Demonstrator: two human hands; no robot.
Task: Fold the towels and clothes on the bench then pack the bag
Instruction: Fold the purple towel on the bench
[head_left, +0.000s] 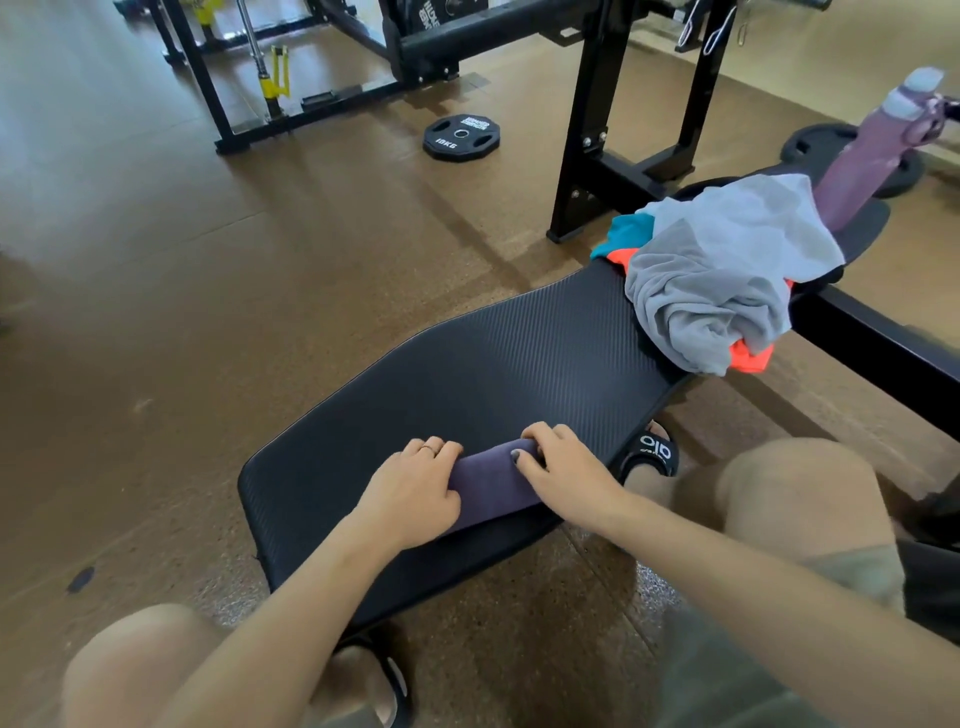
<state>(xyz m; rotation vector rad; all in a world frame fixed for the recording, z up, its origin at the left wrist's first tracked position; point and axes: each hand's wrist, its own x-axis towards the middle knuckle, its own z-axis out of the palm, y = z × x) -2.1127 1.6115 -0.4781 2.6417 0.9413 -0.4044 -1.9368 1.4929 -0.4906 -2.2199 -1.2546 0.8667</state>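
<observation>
A small dark purple towel (491, 480) lies rolled or folded on the near end of the black padded bench (498, 358). My left hand (415, 488) grips its left end with curled fingers. My right hand (558, 465) grips its right end, thumb on top. Farther along the bench sits a heap of clothes: a grey garment (722, 270) on top, an orange piece (750, 356) and a teal piece (626, 234) under it. No bag is in view.
A purple water bottle (878, 150) stands on the bench's far end. A black weight plate (461, 137) lies on the brown floor, another plate (826, 143) sits beyond the bench. Black rack frames (592, 124) stand behind. My knees and black slides (652, 452) flank the bench.
</observation>
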